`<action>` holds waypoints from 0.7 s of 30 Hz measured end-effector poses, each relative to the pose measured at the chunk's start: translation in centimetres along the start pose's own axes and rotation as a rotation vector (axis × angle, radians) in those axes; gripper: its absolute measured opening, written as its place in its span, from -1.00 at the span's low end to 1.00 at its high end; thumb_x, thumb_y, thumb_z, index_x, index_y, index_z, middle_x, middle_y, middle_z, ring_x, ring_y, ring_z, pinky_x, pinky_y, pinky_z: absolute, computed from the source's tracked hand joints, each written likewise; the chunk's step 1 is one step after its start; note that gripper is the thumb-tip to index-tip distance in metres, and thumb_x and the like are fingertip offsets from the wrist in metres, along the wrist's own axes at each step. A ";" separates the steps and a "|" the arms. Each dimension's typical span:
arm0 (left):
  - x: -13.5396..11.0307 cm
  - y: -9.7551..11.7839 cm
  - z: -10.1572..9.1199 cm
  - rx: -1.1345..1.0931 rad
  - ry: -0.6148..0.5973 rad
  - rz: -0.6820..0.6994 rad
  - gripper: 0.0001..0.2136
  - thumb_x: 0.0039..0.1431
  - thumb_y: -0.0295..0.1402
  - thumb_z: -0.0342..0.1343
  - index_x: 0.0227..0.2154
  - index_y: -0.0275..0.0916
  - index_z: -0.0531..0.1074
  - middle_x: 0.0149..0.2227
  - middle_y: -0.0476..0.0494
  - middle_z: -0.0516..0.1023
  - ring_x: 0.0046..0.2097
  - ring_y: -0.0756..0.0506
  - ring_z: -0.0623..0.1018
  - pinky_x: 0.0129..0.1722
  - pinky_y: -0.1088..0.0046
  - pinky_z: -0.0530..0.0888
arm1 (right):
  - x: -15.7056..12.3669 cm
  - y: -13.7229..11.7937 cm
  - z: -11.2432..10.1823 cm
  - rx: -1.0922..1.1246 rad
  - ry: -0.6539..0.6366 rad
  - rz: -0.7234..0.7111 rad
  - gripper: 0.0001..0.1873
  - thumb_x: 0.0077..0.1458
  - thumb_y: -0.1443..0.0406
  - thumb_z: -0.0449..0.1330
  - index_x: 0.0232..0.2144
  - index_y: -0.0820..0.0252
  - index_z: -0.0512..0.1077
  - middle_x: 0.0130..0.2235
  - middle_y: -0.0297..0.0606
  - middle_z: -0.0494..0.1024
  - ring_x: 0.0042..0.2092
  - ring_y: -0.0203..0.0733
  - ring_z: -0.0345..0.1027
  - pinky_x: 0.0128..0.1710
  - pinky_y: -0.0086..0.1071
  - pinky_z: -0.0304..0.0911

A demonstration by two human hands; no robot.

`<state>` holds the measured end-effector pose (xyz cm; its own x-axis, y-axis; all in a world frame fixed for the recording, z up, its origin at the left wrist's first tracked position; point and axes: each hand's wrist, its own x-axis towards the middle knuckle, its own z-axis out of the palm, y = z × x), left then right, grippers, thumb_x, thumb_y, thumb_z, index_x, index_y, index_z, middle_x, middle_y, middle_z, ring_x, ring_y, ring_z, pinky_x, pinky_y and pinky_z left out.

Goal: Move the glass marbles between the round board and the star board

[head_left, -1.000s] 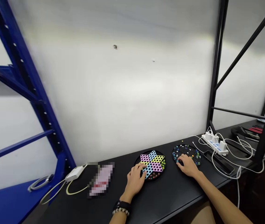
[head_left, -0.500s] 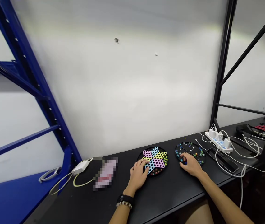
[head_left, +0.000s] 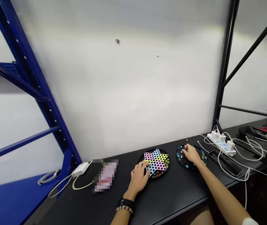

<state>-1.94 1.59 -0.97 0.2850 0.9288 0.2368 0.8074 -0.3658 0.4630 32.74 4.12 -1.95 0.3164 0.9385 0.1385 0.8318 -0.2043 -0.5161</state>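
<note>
On the black tabletop lies a Chinese checkers board (head_left: pixel 161 165), a round black base with a star of pink, blue and yellow points. Green and reddish marbles sit in the side pockets along its right and front. My left hand (head_left: pixel 139 175) rests on its left edge, fingers spread flat over the blue and yellow points. To the right is a round black tray (head_left: pixel 182 162) with loose marbles of several colours. My right hand (head_left: pixel 192 153) reaches over its far side, thumb and fingertips drawn together; whatever is between them is hidden.
Right of the tray lie a dark phone (head_left: pixel 226 163) and a white power strip (head_left: pixel 221 143) with tangled white cables. A pixelated pink item (head_left: pixel 106 176) and a white adapter (head_left: pixel 80 169) are at left. Blue (head_left: pixel 41 90) and black (head_left: pixel 224 65) rack frames flank the white wall.
My right hand has moved from the near middle of the marble tray to its far side, its fingers drawing closer together. My left hand stays on the board.
</note>
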 end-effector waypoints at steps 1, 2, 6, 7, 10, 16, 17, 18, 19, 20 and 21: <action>0.0 0.0 0.0 0.003 0.003 0.002 -0.72 0.30 -0.19 -0.13 -0.05 0.03 0.42 0.13 -0.06 0.42 0.19 -0.20 0.33 0.15 0.07 0.26 | 0.8 -0.2 0.1 -0.056 -0.018 0.012 -0.72 0.21 0.09 0.07 -0.14 0.12 0.32 -0.18 -0.15 0.53 -0.14 -0.08 0.42 -0.26 -0.36 0.16; 0.0 -0.1 0.0 0.005 0.005 0.003 -0.72 0.30 -0.20 -0.13 -0.05 0.03 0.42 0.13 -0.06 0.42 0.19 -0.19 0.33 0.15 0.07 0.26 | 1.5 -0.4 0.3 -0.103 -0.044 0.015 -0.71 0.21 0.09 0.09 -0.11 0.12 0.32 -0.12 -0.12 0.53 -0.12 -0.06 0.43 -0.24 -0.34 0.17; -0.1 -0.1 0.0 0.003 0.001 0.000 -0.74 0.29 -0.21 -0.11 -0.07 0.02 0.43 0.12 -0.04 0.42 0.18 -0.18 0.34 0.17 0.09 0.25 | 2.9 -1.2 1.4 -0.173 -0.126 -0.025 -0.77 0.21 0.13 0.11 -0.16 0.12 0.35 -0.13 -0.09 0.53 -0.10 0.00 0.45 -0.17 -0.28 0.19; -0.1 0.0 -0.1 -0.002 0.000 -0.002 -0.74 0.29 -0.22 -0.11 -0.07 0.02 0.42 0.12 -0.04 0.42 0.18 -0.17 0.34 0.17 0.09 0.25 | 3.0 -1.4 1.6 -0.164 -0.130 -0.042 -0.78 0.21 0.14 0.11 -0.16 0.12 0.35 -0.13 -0.09 0.52 -0.09 0.00 0.45 -0.15 -0.26 0.19; -0.2 0.1 -0.1 -0.028 -0.007 -0.014 -0.75 0.29 -0.23 -0.11 -0.07 0.01 0.41 0.12 -0.05 0.42 0.19 -0.18 0.33 0.18 0.07 0.22 | 3.4 -1.8 2.0 -0.109 -0.144 -0.089 -0.78 0.21 0.17 0.13 -0.13 0.12 0.33 -0.12 -0.08 0.51 -0.06 0.03 0.43 -0.09 -0.22 0.18; -0.1 0.1 0.0 -0.053 -0.026 -0.021 -0.75 0.29 -0.23 -0.12 -0.08 -0.01 0.40 0.13 -0.07 0.39 0.21 -0.19 0.30 0.20 0.02 0.17 | 4.3 -2.0 2.4 0.190 -0.163 -0.101 -0.85 0.11 0.26 0.23 -0.37 0.16 0.32 -0.31 -0.19 0.48 -0.14 -0.04 0.42 -0.11 -0.25 0.18; -0.1 0.1 0.0 -0.054 -0.028 -0.023 -0.75 0.29 -0.24 -0.11 -0.08 -0.01 0.40 0.13 -0.07 0.39 0.21 -0.19 0.30 0.20 0.02 0.17 | 4.4 -2.0 2.4 0.267 -0.169 -0.098 -0.81 0.08 0.24 0.26 -0.43 0.16 0.30 -0.39 -0.25 0.45 -0.21 -0.08 0.41 -0.17 -0.29 0.19; -0.1 0.1 -0.1 -0.053 -0.028 -0.026 -0.76 0.29 -0.24 -0.11 -0.08 -0.01 0.40 0.13 -0.06 0.39 0.20 -0.19 0.30 0.20 0.03 0.17 | 4.5 -1.9 2.2 0.350 -0.176 -0.095 -0.76 0.07 0.22 0.27 -0.47 0.16 0.28 -0.46 -0.31 0.40 -0.31 -0.14 0.39 -0.24 -0.32 0.20; -0.2 0.1 -0.1 -0.052 -0.027 -0.026 -0.76 0.29 -0.24 -0.11 -0.08 -0.01 0.40 0.13 -0.06 0.39 0.20 -0.18 0.30 0.19 0.04 0.18 | 4.6 -1.9 2.1 0.442 -0.183 -0.091 -0.72 0.08 0.16 0.25 -0.50 0.15 0.25 -0.53 -0.37 0.33 -0.41 -0.21 0.33 -0.33 -0.36 0.19; -0.2 0.1 -0.1 -0.051 -0.025 -0.024 -0.75 0.29 -0.24 -0.11 -0.07 -0.01 0.40 0.13 -0.06 0.39 0.20 -0.18 0.31 0.19 0.05 0.19 | 4.6 -1.9 1.9 0.539 -0.191 -0.087 -0.68 0.11 0.09 0.21 -0.50 0.14 0.24 -0.58 -0.43 0.26 -0.51 -0.27 0.24 -0.42 -0.40 0.15; -0.2 0.1 -0.1 -0.049 -0.023 -0.021 -0.75 0.29 -0.24 -0.11 -0.07 -0.01 0.41 0.13 -0.06 0.39 0.19 -0.19 0.31 0.19 0.05 0.19 | 4.5 -1.9 1.6 0.640 -0.198 -0.083 -0.65 0.14 0.02 0.14 -0.48 0.12 0.23 -0.61 -0.49 0.18 -0.59 -0.33 0.13 -0.51 -0.44 0.10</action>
<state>-1.96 1.40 -0.85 0.2807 0.9372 0.2069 0.7872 -0.3482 0.5091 31.88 9.18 -1.75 0.1226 0.9898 0.0729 0.3962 0.0185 -0.9180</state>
